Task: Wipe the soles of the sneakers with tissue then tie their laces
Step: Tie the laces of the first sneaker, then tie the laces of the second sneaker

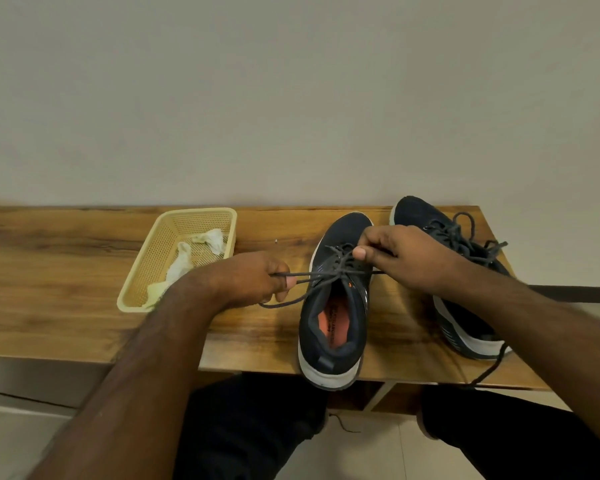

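Two dark sneakers with white soles stand upright on the wooden bench [66,271]. The nearer sneaker [333,327] has an orange insole, and its heel overhangs the front edge. My left hand [257,278] pinches a loop of its dark lace [312,277] and holds it out to the left. My right hand [399,254] pinches the lace over the sneaker's tongue. The second sneaker [465,323] stands to the right, partly hidden behind my right forearm. Its laces [478,244] lie loose, and one end dangles over the bench edge.
A yellow plastic basket [160,244] at the left of the sneakers holds crumpled white tissues [208,239]. A plain wall runs behind the bench. My dark-trousered legs and a tiled floor show below the front edge.
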